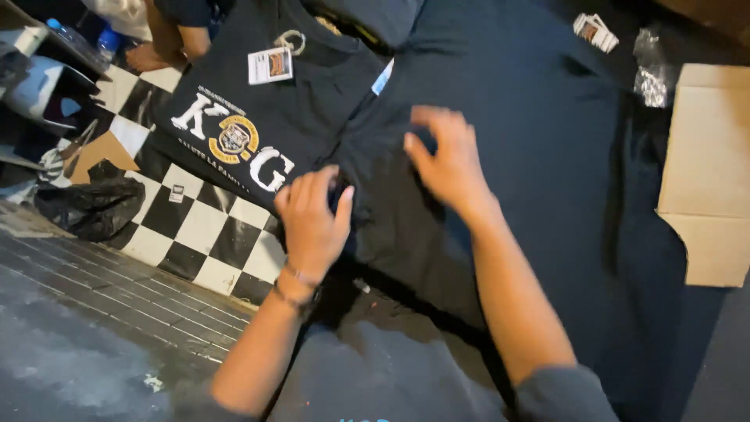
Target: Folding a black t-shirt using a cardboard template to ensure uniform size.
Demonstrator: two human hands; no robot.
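A dark navy garment (508, 133) lies spread out in the middle of the view. My left hand (312, 219) grips a fold of its cloth at the left edge, fingers curled into the fabric. My right hand (445, 160) rests flat on the same garment just to the right, fingers spread. To the upper left lies a folded black T-shirt (266, 125) with a white and gold print and a white hang tag (269, 65).
A black-and-white checkered surface (195, 227) runs along the left. Brown cardboard (707, 172) lies at the right edge. Another person's arm (168, 39) shows at the top left. A black plastic bag (90, 207) sits at the left, small tags (595, 31) at the top right.
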